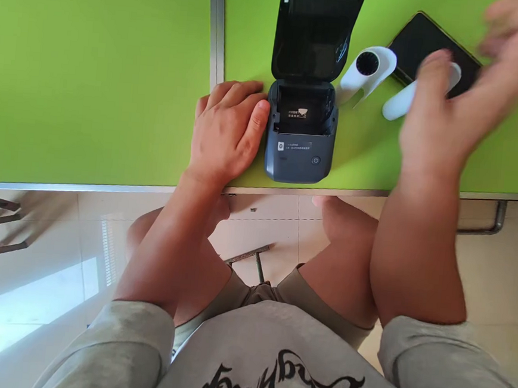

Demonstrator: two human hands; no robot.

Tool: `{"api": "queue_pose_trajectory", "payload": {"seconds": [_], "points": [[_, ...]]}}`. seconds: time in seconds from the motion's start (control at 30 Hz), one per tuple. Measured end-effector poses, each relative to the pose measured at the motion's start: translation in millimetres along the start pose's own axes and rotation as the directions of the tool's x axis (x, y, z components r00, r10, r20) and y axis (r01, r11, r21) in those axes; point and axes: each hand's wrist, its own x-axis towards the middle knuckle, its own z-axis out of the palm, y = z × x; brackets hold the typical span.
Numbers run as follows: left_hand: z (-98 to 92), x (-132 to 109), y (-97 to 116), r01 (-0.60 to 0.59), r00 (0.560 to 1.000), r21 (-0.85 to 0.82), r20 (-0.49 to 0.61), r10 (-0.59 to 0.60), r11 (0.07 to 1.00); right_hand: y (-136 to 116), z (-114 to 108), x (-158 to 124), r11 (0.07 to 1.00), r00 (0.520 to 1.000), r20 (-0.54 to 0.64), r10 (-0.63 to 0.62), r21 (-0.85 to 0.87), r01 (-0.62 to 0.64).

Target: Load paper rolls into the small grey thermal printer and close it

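A small dark blue label printer (299, 158) sits near the table's front edge, its black lid (314, 34) raised and its inner compartment exposed. My left hand (228, 126) lies palm down on the table at the printer's left side, fingers extended and thumb close to the casing. To the printer's right is a white roll (346, 84) with a dark round core end and a loose edge. My right hand (444, 119), blurred by motion, is over a second white roll (395, 106) and partly hides it. Its thumb is spread wide from the fingers, and I see nothing held between them.
A black smartphone (417, 42) lies behind the rolls, partly covered by my right hand. A metal strip (216, 32) divides the green tabletop (93, 73) left of the printer. Below the front edge are my legs and a tiled floor (267, 209).
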Motion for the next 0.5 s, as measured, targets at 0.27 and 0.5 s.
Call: {"api": "queue_pose_trajectory", "payload": {"seconds": [0.27,0.5], "points": [[0.8,0.1,-4.0,-0.023,1.0,0.031,0.009,0.022,0.999,7.2,12.0,-17.4,0.907,0.979,0.027,0.2,-0.382,-0.175],[-1.1,0.1,-0.8,0.01,1.0,0.005,0.006,-0.01,1.0,1.9,-6.1,-20.8,0.923,0.983,0.108,0.148,-0.372,-0.098]]}}
